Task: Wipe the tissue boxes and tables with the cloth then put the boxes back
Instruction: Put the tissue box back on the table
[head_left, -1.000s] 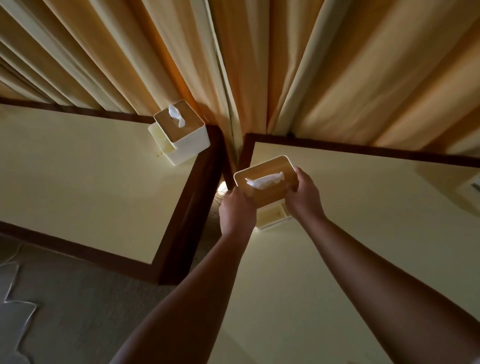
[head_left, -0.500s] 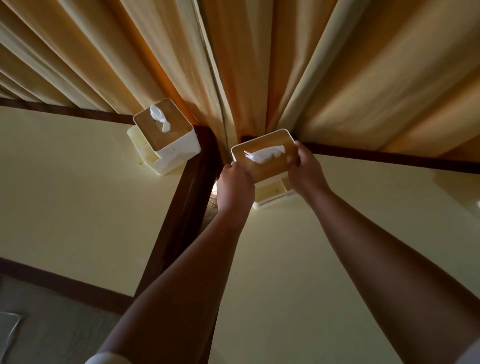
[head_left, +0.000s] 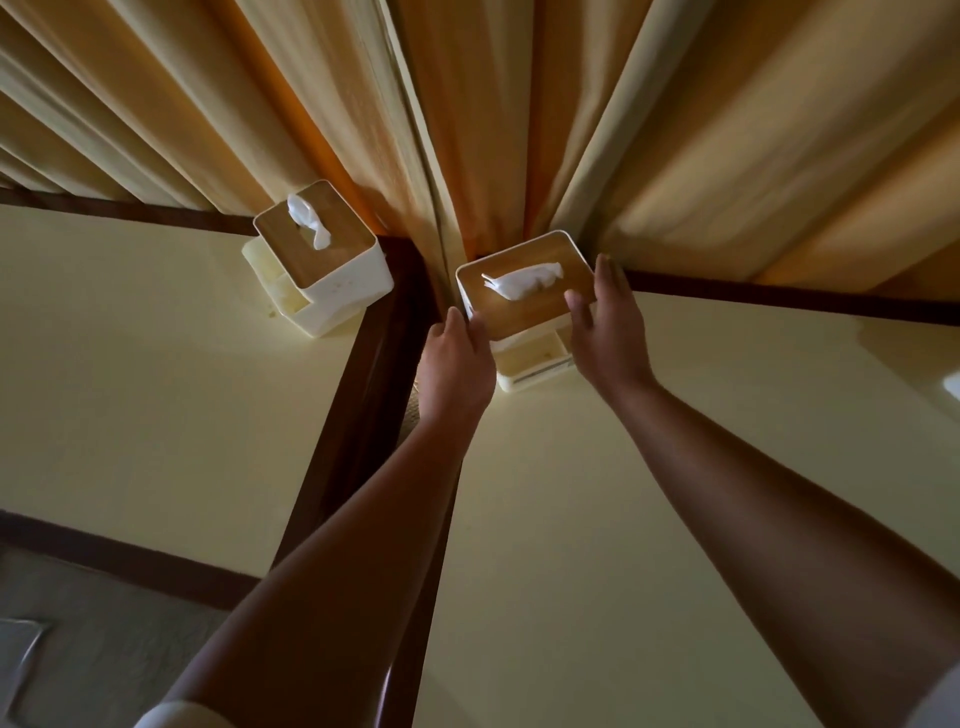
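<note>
Two boxes: left tissue box (head_left: 322, 260) and right tissue box (head_left: 524, 293) each sit at a worktop's (head_left: 675, 467) far corner.
Fingers: left hand (head_left: 457, 364), right hand (head_left: 608, 332) straight, touching right tissue box's sides.
Remaining: likely only letting go; cloth unseen.

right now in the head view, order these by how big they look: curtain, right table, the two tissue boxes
curtain, largest
right table, next
left tissue box and right tissue box look alike; the right one is partly hidden, so no ranking
</note>
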